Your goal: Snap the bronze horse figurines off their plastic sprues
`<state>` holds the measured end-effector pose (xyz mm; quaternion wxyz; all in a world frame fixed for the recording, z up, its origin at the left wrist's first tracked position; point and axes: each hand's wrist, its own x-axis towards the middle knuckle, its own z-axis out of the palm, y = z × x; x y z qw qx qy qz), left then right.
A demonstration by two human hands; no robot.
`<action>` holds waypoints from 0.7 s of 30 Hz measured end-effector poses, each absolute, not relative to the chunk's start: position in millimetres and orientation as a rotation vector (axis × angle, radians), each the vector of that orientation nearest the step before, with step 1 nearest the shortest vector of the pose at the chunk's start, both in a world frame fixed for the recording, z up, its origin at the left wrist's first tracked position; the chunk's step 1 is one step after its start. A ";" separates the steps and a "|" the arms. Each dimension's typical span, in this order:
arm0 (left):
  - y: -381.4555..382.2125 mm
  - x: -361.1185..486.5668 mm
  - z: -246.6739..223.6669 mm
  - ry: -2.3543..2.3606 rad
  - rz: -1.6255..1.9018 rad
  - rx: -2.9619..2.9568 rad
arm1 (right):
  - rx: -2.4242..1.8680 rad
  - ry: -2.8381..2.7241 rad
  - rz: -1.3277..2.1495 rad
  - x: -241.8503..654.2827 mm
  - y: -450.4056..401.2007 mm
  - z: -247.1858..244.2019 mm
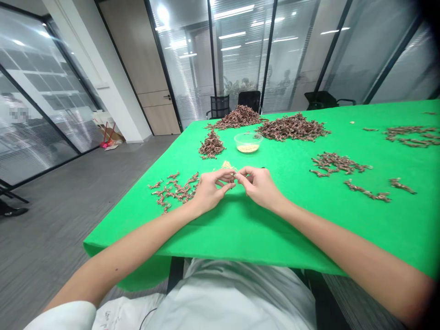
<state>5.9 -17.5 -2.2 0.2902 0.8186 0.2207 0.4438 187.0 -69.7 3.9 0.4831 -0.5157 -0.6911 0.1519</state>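
My left hand [212, 190] is closed in a pinch on a small brown, knobbly dried piece [231, 180], mostly hidden by the fingers. The fingertips of my right hand [259, 187] meet it from the other side, pinched at the end of the same piece. Just beyond my fingers lies a little heap of pale yellow bits [227, 165]. A clear plastic bowl [248, 140] behind it holds a layer of similar pale bits. Loose brown dried pieces [175, 191] are scattered left of my left hand.
Two large heaps of brown pieces [294, 127] and a smaller heap [211, 145] stand farther back on the green tablecloth [240, 233]. Knobbly clusters [338, 162] lie to the right. Black chairs [250, 100] stand beyond the table.
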 end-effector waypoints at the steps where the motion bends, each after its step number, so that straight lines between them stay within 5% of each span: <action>1: -17.3 5.8 -2.4 0.589 1.183 2.186 | -1.258 -1.683 0.367 186.7 -69.8 4.1; 21: -15.1 4.4 -3.2 0.573 1.200 2.286 | -1.304 -1.738 0.245 185.5 -71.3 7.8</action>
